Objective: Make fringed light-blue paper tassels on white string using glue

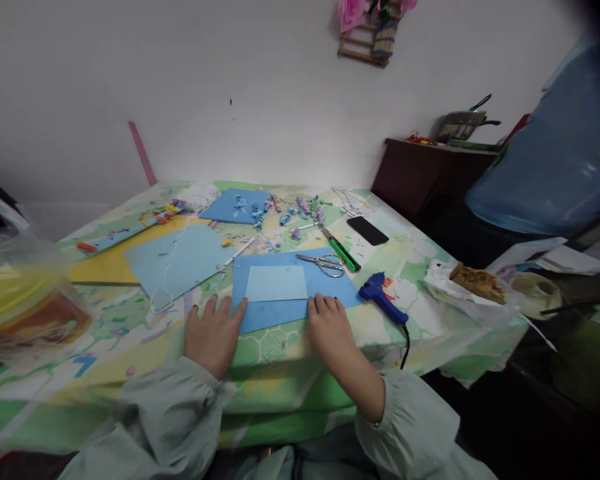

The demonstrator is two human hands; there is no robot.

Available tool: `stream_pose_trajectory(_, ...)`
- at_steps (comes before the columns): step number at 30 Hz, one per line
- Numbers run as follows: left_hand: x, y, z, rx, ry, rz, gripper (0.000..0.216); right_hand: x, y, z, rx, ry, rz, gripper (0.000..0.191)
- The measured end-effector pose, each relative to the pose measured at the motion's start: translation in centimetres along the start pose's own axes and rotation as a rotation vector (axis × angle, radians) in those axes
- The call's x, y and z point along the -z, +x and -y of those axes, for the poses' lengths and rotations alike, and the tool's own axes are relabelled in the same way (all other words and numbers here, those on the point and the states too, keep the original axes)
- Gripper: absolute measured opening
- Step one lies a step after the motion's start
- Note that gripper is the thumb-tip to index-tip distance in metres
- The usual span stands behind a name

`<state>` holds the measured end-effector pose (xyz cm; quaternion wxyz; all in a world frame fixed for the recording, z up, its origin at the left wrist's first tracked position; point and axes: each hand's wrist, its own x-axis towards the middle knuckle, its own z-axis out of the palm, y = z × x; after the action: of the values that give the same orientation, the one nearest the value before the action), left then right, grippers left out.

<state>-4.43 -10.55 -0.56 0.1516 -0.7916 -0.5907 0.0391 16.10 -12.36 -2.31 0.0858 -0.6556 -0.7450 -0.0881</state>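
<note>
A blue paper sheet lies on the table in front of me, with a smaller pale blue rectangle resting on it. My left hand lies flat, fingers stretched out, its fingertips at the sheet's near left corner. My right hand lies flat at the sheet's near right edge, fingers extended. Neither hand holds anything. Scissors lie on the sheet's far right part.
A blue glue gun lies right of the sheet, its cord over the table edge. A green cutter, a black phone, other blue and yellow sheets and paper scraps lie further back. A plastic bag is at left.
</note>
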Motion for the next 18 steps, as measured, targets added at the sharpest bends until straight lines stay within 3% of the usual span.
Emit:
stream_pose_trajectory(4, -0.1, -0.1, 0.3, -0.019, -0.015, -0.042, 0.041, 0.8, -1.5, -3.3, 0.027, 0.000, -0.054, 0.022)
stream_pose_trajectory(8, -1.1, 0.8, 1.1, -0.060, -0.099, -0.133, 0.038, 1.6, -3.0, -7.9, -0.278, -0.098, -0.284, 0.030)
stream_pose_trajectory(11, -1.2, 1.5, 1.2, -0.144, -0.283, -0.268, 0.032, 1.1, -3.2, -11.2, -0.382, -0.184, -0.195, 0.038)
stream_pose_trajectory(14, 0.7, 0.7, 0.3, -0.330, -0.666, -0.456, 0.027, 0.1, -2.7, -13.5, -0.332, -0.174, -0.153, 0.035)
stream_pose_trajectory(18, 5.3, -2.5, -2.0, -0.555, -1.175, -0.427, 0.039, -0.1, -1.5, -15.2, -0.289, -0.190, -0.153, 0.039)
